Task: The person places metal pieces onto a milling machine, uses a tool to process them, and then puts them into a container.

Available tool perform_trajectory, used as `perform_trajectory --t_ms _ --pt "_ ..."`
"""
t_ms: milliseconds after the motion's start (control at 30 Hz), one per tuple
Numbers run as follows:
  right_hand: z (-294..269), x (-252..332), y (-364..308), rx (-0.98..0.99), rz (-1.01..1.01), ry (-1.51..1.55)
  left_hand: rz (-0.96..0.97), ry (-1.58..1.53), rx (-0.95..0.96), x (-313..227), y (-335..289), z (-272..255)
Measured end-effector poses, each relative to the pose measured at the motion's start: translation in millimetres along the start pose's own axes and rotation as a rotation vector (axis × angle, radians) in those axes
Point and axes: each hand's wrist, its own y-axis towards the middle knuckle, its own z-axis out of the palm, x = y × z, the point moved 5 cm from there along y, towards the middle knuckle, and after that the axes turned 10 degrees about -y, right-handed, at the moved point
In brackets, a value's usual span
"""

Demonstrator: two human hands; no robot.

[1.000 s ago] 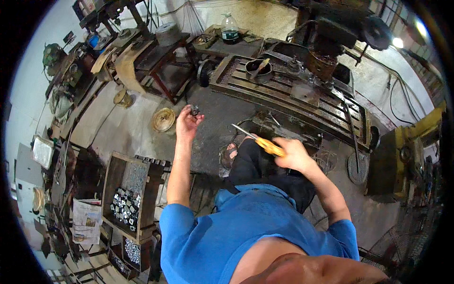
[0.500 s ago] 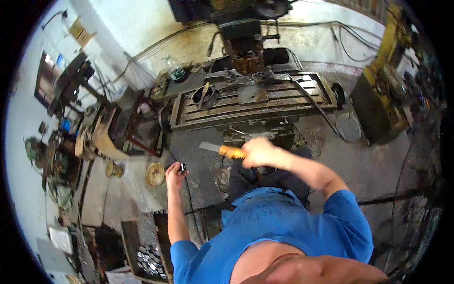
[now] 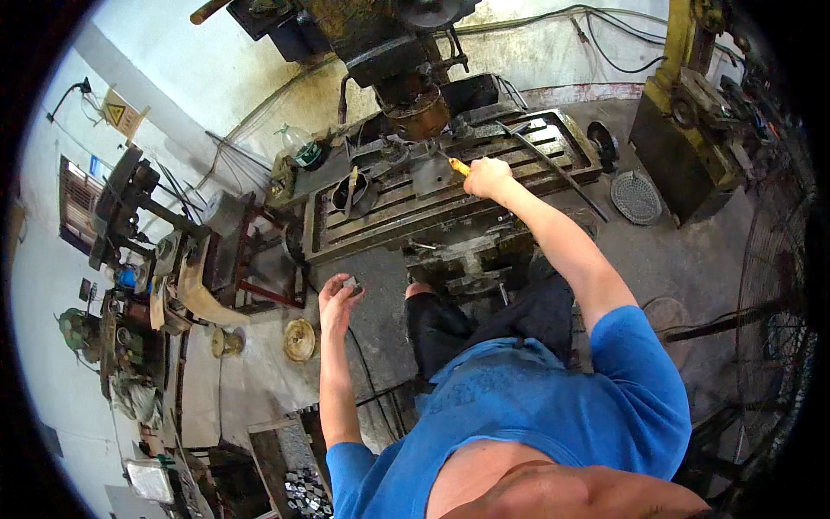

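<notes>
In my raised left hand (image 3: 335, 303) a small grey metal block (image 3: 350, 285) is pinched between the fingers, left of the milling machine table's front. My right hand (image 3: 489, 178) reaches over the slotted machine table (image 3: 393, 211), closed round the yellow handle (image 3: 459, 167) of a hand tool. Its far end points to the clamped metal parts (image 3: 430, 149) below the rusty spindle head (image 3: 419, 117); I cannot make out whether it touches them. A flat grey plate (image 3: 430, 179) lies on the table just left of this hand.
A dark pot (image 3: 353, 195) with a stick in it and a long metal bar (image 3: 562, 169) rest on the machine table. A round grate (image 3: 635, 197) stands at right. On the floor at left are a yellowish dish (image 3: 299, 340) and a bin of metal pieces (image 3: 304, 493).
My right hand has moved forward and up with the yellow-handled tool, from in front of the table to over it. My left hand has turned, so the block shows more plainly. The view has shifted.
</notes>
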Motion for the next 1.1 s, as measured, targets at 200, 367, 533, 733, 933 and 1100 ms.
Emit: perform_trajectory --t_ms 200,367,533,733,933,1100 --pt "-11.1 -7.7 -80.5 0.168 -0.311 0.005 0.294 0.68 0.229 5.6 54.6 86.3" --pt "-35.1 -32.1 -115.9 0.154 -0.472 0.117 0.695 1.081 0.345 5.4 118.5 193.6" --pt "-53.8 -63.8 -93.4 -0.033 -0.221 0.175 0.81 1.381 0.373 28.1 190.4 237.5" --pt "-38.4 -81.4 -56.9 -0.104 -0.481 1.162 1.018 1.504 0.444 43.3 192.6 243.3" --pt "81.2 -89.7 -34.0 -0.004 -0.21 1.15 0.953 1.472 0.426 29.3 176.6 228.6" --pt "111.3 -100.5 -33.6 -0.153 0.093 0.274 0.835 1.568 0.269 38.5 179.5 222.9"
